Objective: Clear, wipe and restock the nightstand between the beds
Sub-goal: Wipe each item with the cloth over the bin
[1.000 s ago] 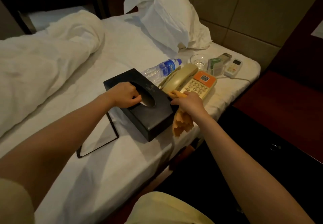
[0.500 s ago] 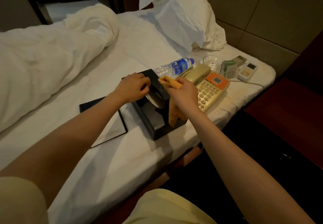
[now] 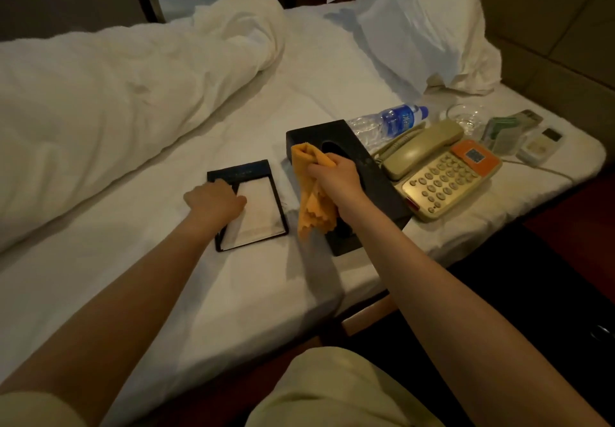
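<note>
A black tissue box point(image 3: 379, 177) lies on the white bed sheet point(image 3: 173, 293). My right hand point(image 3: 336, 177) is closed around an orange cloth point(image 3: 312, 203) and rests on the box's top, over its oval opening. To the left lies a black notepad holder point(image 3: 263, 213) with white paper in it. My left hand point(image 3: 216, 202) presses down on its left side, fingers curled. Right of the box sit a beige telephone point(image 3: 439, 173), a water bottle point(image 3: 389, 122), a glass point(image 3: 464, 117), a green packet point(image 3: 504, 133) and a white remote point(image 3: 540, 147).
A rumpled white duvet point(image 3: 116, 100) covers the left of the bed, and a pillow point(image 3: 419, 24) leans at the headboard wall. The phone cord point(image 3: 545, 170) trails toward the bed's right edge. Dark wooden furniture point(image 3: 572, 260) stands to the right.
My left hand left the tissue box and came down on the notepad holder. My right hand moved the orange cloth from the box's near end onto its top.
</note>
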`<move>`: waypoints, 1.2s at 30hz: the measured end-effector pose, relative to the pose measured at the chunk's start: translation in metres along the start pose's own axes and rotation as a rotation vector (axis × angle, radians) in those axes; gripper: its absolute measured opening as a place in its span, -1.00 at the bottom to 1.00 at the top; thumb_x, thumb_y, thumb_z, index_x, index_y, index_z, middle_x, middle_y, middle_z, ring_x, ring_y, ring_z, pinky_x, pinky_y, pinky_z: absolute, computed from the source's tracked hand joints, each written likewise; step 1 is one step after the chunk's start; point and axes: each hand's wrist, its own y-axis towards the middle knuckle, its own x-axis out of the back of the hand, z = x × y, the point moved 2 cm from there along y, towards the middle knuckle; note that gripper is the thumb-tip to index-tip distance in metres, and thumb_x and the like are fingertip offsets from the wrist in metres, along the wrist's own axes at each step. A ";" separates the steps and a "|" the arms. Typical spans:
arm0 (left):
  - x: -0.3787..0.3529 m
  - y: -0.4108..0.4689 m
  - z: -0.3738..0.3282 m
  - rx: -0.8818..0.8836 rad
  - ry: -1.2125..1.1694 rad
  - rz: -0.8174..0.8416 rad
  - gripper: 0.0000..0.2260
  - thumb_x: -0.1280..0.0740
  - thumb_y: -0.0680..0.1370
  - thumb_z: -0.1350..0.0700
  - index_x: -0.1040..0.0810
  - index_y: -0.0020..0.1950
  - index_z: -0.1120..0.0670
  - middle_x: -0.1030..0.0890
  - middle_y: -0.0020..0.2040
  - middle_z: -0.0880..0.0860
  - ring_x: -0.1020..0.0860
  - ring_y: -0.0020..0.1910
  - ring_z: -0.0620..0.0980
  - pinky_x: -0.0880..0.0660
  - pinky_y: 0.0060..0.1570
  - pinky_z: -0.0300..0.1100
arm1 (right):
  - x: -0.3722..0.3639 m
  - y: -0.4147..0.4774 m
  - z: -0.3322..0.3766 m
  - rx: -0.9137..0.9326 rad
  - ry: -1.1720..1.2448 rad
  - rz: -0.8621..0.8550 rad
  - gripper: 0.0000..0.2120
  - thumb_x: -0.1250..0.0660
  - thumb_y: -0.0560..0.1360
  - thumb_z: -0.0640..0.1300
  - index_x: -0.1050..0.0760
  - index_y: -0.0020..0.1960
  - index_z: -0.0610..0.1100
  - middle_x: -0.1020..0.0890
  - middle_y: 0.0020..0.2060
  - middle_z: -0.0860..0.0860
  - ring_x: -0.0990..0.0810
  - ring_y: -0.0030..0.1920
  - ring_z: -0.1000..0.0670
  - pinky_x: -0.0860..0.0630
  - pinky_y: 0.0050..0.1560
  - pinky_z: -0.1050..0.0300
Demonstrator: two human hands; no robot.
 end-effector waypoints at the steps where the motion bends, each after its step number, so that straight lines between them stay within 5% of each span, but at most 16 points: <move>1: -0.004 -0.001 0.000 0.001 0.014 0.020 -0.65 -0.13 0.60 -0.03 -0.41 0.27 0.15 -0.52 0.20 0.15 -0.49 0.18 0.14 -0.36 0.14 -0.09 | 0.000 0.000 -0.002 -0.021 0.026 0.000 -0.93 -0.29 0.51 -0.17 -0.46 -0.15 -0.07 -0.49 -0.26 0.03 -0.49 -0.13 0.01 -0.44 -0.10 0.17; 2: -0.007 -0.001 0.000 -0.002 0.023 0.032 -0.68 -0.09 0.62 0.01 -0.43 0.26 0.15 -0.53 0.19 0.14 -0.50 0.17 0.13 -0.36 0.14 -0.09 | 0.002 0.000 -0.004 -0.045 0.063 -0.002 -0.99 -0.28 0.52 -0.17 -0.47 -0.08 -0.09 -0.49 -0.23 0.02 -0.51 -0.07 -0.03 -0.45 -0.04 0.14; 9: 0.024 -0.004 -0.035 -0.169 -0.144 -0.100 -0.72 -0.06 0.63 0.09 -0.47 0.16 0.19 -0.56 0.08 0.17 -0.52 -0.02 0.13 -0.35 -0.13 -0.14 | 0.039 0.003 -0.009 -0.203 0.379 -0.079 -0.59 -0.30 0.51 -0.17 -0.35 0.34 -0.17 -0.54 -0.08 -0.05 -0.54 -0.02 -0.07 -0.47 0.04 0.05; 15: 0.064 -0.035 -0.112 -0.478 -0.380 -0.054 -0.74 -0.06 0.64 0.02 -0.44 -0.02 0.15 -0.47 -0.12 0.10 -0.44 -0.10 0.06 -0.33 -0.12 -0.14 | 0.077 0.002 -0.009 -0.160 0.602 -0.172 -0.58 -0.29 0.52 -0.13 -0.34 0.35 -0.14 -0.55 -0.03 -0.10 -0.55 0.03 -0.11 -0.50 0.17 -0.03; 20: 0.070 -0.077 -0.183 -0.695 -0.604 0.170 -0.78 -0.10 0.64 0.01 -0.44 -0.07 0.09 -0.43 -0.26 -0.02 -0.44 -0.15 -0.02 -0.32 -0.25 -0.23 | 0.131 -0.020 -0.008 -0.014 0.963 -0.318 -0.83 -0.25 0.53 -0.03 -0.50 0.01 -0.10 -0.59 -0.20 -0.07 -0.57 -0.21 -0.04 -0.54 -0.14 0.11; 23: 0.068 -0.109 -0.226 -0.810 -0.687 0.284 -0.79 -0.11 0.64 -0.01 -0.46 0.05 0.06 -0.48 -0.17 -0.04 -0.46 -0.14 -0.08 -0.36 -0.21 -0.30 | 0.175 -0.034 -0.022 0.091 1.113 -0.472 -0.61 -0.09 0.57 0.14 -0.54 -0.02 -0.12 -0.63 -0.20 -0.09 -0.59 -0.14 -0.07 -0.55 -0.08 0.08; 25: 0.067 -0.133 -0.256 -0.909 -0.642 0.308 -0.77 -0.10 0.64 0.00 -0.48 0.07 0.08 -0.47 -0.17 -0.02 -0.44 -0.14 -0.07 -0.31 -0.23 -0.32 | 0.201 -0.045 -0.034 0.084 1.136 -0.561 -0.52 -0.02 0.58 0.20 -0.55 -0.11 -0.12 -0.67 -0.33 -0.07 -0.60 -0.17 -0.07 -0.54 -0.10 0.09; 29: 0.053 -0.178 -0.306 -1.013 -0.607 0.367 -0.67 -0.12 0.63 -0.01 -0.50 0.20 0.18 -0.51 0.04 0.12 -0.49 0.00 0.04 -0.38 -0.13 -0.18 | 0.245 -0.071 -0.059 0.097 1.062 -0.728 -0.68 -0.11 0.61 0.01 -0.50 -0.20 -0.09 -0.62 -0.51 0.03 -0.55 -0.30 0.03 -0.50 -0.34 0.21; 32: 0.036 -0.213 -0.335 -1.070 -0.561 0.446 -0.67 -0.09 0.64 0.03 -0.48 0.21 0.22 -0.55 0.13 0.20 -0.52 0.13 0.15 -0.41 0.01 -0.11 | 0.262 -0.084 -0.087 0.083 0.889 -0.805 -0.83 -0.26 0.55 -0.09 -0.54 0.04 -0.16 -0.62 -0.22 -0.04 -0.59 -0.17 0.01 -0.51 -0.24 0.18; 36: -0.002 -0.253 -0.356 -1.234 -0.516 0.574 -0.76 -0.11 0.63 0.16 -0.46 0.21 0.22 -0.57 -0.05 0.15 -0.56 -0.08 0.11 -0.50 -0.08 -0.08 | 0.275 -0.105 -0.117 0.039 0.570 -0.961 -0.74 -0.30 0.53 -0.23 -0.44 0.22 -0.17 -0.58 0.05 -0.10 -0.60 0.02 0.01 -0.55 -0.02 0.20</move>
